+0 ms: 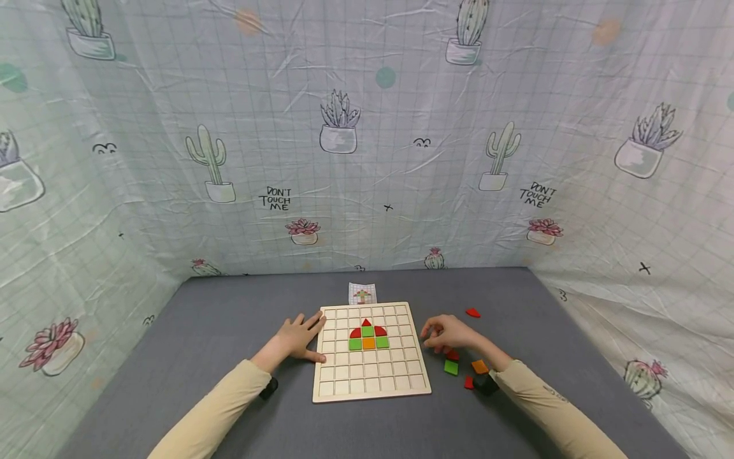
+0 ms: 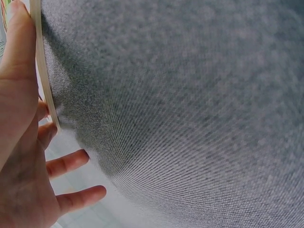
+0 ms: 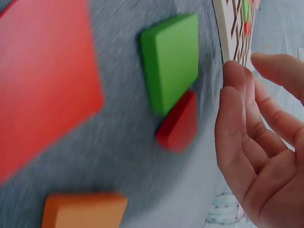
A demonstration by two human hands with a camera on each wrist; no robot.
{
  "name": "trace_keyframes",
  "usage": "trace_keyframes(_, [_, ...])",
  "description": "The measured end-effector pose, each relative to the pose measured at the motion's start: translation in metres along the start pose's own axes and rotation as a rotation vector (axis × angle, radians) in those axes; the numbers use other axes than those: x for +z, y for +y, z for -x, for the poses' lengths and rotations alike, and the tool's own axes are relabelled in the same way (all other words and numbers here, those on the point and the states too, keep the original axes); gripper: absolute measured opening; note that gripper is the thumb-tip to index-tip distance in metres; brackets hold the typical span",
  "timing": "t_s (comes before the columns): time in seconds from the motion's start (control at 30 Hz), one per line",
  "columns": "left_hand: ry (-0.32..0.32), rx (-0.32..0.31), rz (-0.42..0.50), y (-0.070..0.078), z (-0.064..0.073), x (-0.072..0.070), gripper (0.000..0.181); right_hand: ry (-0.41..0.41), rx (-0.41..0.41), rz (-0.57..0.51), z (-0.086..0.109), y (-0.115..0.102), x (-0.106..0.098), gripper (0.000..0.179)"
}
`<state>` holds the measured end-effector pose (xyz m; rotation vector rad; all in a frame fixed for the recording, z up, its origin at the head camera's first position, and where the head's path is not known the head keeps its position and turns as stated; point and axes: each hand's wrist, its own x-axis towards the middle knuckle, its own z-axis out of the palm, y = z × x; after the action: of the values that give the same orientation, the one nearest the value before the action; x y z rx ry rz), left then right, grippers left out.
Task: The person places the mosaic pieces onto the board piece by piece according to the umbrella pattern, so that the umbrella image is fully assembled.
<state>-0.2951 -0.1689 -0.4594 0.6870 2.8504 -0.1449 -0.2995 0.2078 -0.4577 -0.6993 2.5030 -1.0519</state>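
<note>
As the green tile (image 1: 451, 368), lower right, seems light and stiff, edges are best pinched; the left hand (image 1: 295, 336) is splayed, the right hand (image 1: 452, 333) loosely curled, empty.

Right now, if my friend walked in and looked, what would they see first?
Probably the bright shape of red, green and orange tiles near the middle of the pale wooden board. Next might come the big cloth behind the table, printed with cactuses in pots. Then a loose green tile and a loose orange tile, to the right of the board near the right hand.
</note>
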Motion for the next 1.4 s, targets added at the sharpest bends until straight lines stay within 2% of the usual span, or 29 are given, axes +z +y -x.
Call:
trace_keyframes(0.37, [0.002,0.014,0.006,0.004,0.001,-0.001,0.093,-0.044,0.032,0.003,0.026,0.016,-0.025,0.021])
trace_keyframes(0.57, [-0.004,0.010,-0.004,0.002,-0.001,0.000,0.094,-0.113,0.018,-0.011,0.037,0.023,-0.030,0.024])
trace_keyframes(0.83, [-0.015,0.006,0.017,0.004,0.001,-0.001,0.093,-0.225,0.020,-0.087,0.042,0.028,-0.028,0.027])
trace_keyframes(1.0, [-0.006,0.005,0.029,0.005,0.003,-0.002,0.093,-0.221,0.024,-0.087,0.042,0.028,-0.026,0.029])
trace_keyframes(1.4, [0.000,0.000,0.011,0.003,0.002,-0.001,0.094,-0.137,0.052,-0.067,0.038,0.032,-0.025,0.025])
